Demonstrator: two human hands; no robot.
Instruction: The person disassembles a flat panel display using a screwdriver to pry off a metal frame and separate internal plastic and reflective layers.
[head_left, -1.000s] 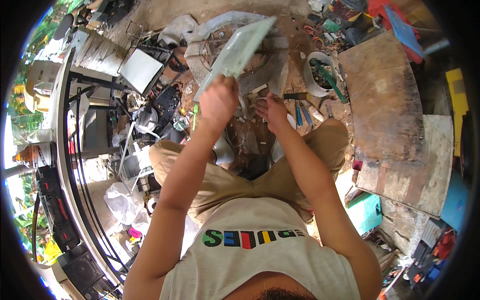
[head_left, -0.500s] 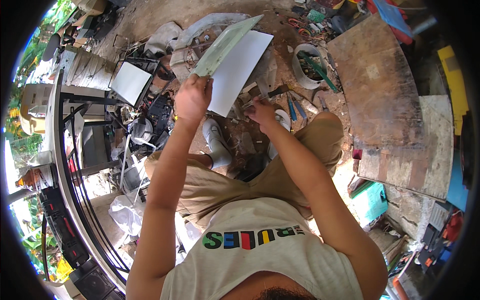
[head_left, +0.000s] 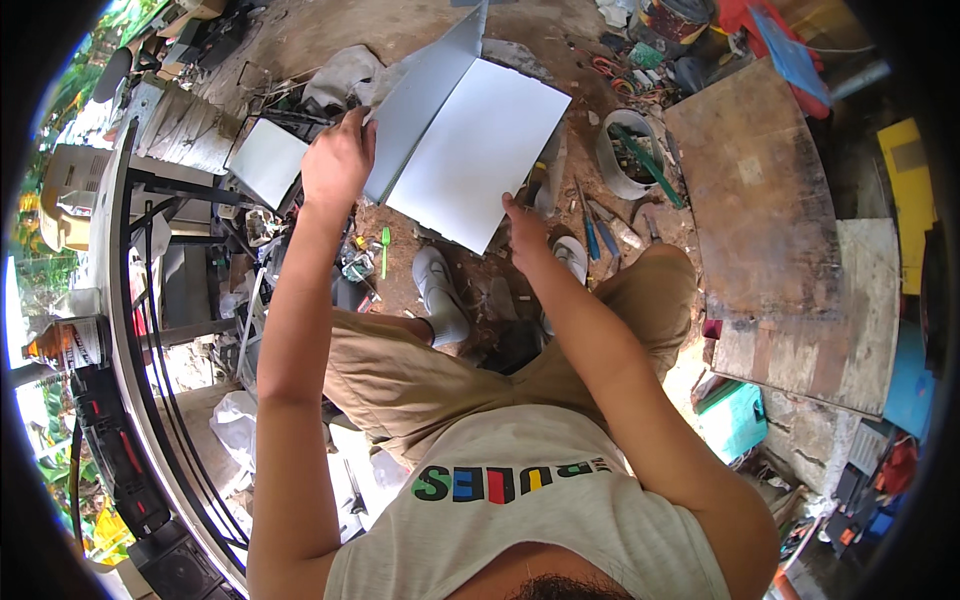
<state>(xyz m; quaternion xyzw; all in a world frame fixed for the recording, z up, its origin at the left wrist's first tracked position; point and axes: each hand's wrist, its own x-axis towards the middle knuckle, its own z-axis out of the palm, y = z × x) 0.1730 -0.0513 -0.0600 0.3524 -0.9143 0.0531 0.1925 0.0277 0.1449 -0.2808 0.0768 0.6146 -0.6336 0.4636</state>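
Note:
A thin grey-white sheet (head_left: 425,105) stands tilted up, its near left corner pinched in my left hand (head_left: 338,160). Beside it on the right lies a flat white rectangular panel (head_left: 485,150), face up and sloping a little. My right hand (head_left: 526,232) grips the panel's near right edge, thumb on top and the other fingers partly hidden. The sheet and the panel meet, or nearly meet, along a slanting line; whether they are joined I cannot tell. My shoes show on the ground just below the panel.
Blue-handled pliers (head_left: 590,235) and other hand tools lie right of my right hand. Behind them stands a white bucket (head_left: 606,160) of scraps. A wooden board (head_left: 755,170) is at the right. A green plastic fork (head_left: 385,250) and a metal frame (head_left: 122,270) are at the left.
My left hand has moved left and up, swinging the thin sheet away from the white panel so more of its face shows. The panel has shifted right; my right hand is now at its edge.

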